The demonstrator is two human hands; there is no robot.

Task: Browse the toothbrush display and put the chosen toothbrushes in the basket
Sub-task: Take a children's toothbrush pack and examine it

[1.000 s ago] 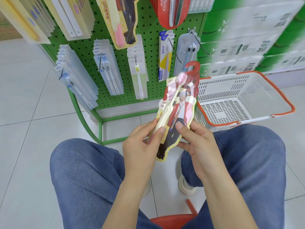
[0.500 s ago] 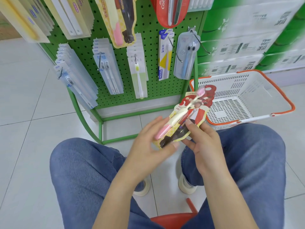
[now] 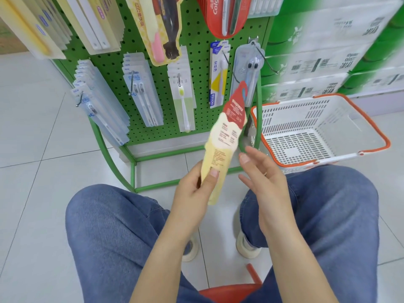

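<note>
Flipped since half a second ago, the toothbrush pack (image 3: pixel 223 147) now shows me its printed back, and my right hand (image 3: pixel 262 176) has let go, fingers spread loose just beside the card. My left hand (image 3: pixel 194 189) pinches the lower end, thumb on top, tilting it up toward my eyes (to read the label, I judge). Off to the right on the floor sits the basket (image 3: pixel 369 127), nothing visible inside, near the green pegboard display (image 3: pixel 196 60).
</note>
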